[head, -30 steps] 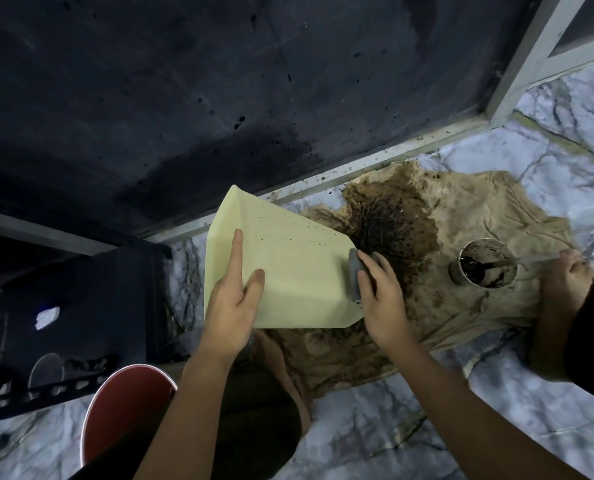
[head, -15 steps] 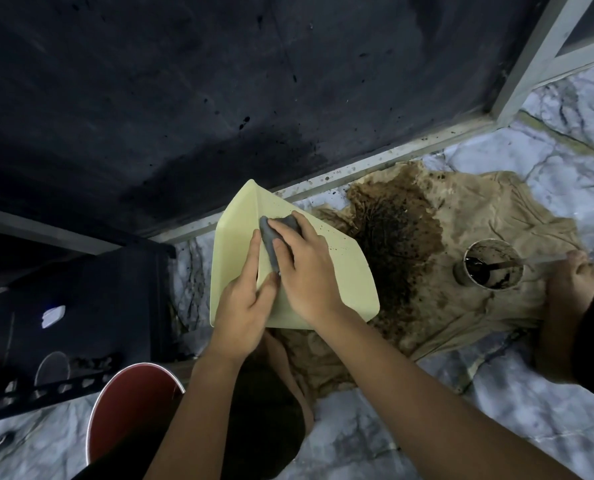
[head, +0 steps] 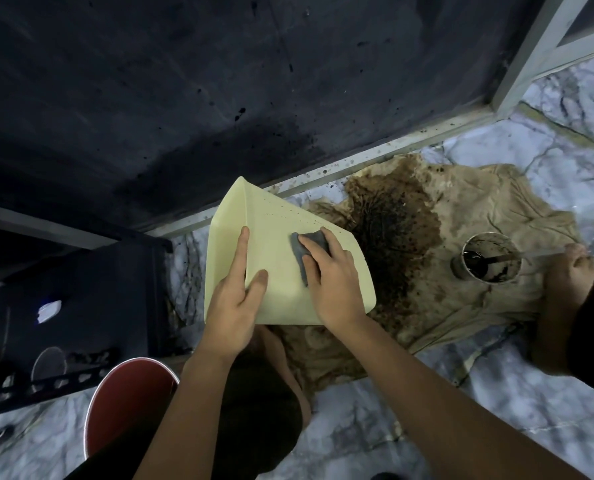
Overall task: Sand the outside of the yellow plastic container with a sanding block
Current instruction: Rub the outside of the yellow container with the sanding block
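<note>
- The yellow plastic container (head: 281,258) is seen near the middle of the head view, tipped on its side over the marble-patterned floor (head: 375,427), with one broad outer wall turned up toward the camera.
- Small dark specks are scattered along the upper part of that wall.
- The container is steadied by the left hand (head: 235,299): the index finger is laid straight up the wall, the thumb is spread to the right across the same wall, and the remaining fingers are hidden behind the container's left edge, so the edge is clasped between thumb and fingers.
- A grey sanding block (head: 306,252) is held flat against the upper wall by the right hand (head: 333,282); the fingers are curled over the block's top and far side, and it is pressed onto the plastic.
- The two hands are near each other on the same wall, not touching.
- A stained tan cloth (head: 479,271) is spread on the floor under and to the right of the container, with a large dark brown patch just beside the container's right edge.
- A round tin (head: 489,256) holding dark liquid, with a utensil resting in it, stands on the cloth, well apart from the container.
- A red stool seat (head: 129,396) is seen at lower left.
- A dark wall panel (head: 219,81) fills the upper part of the view.
</note>
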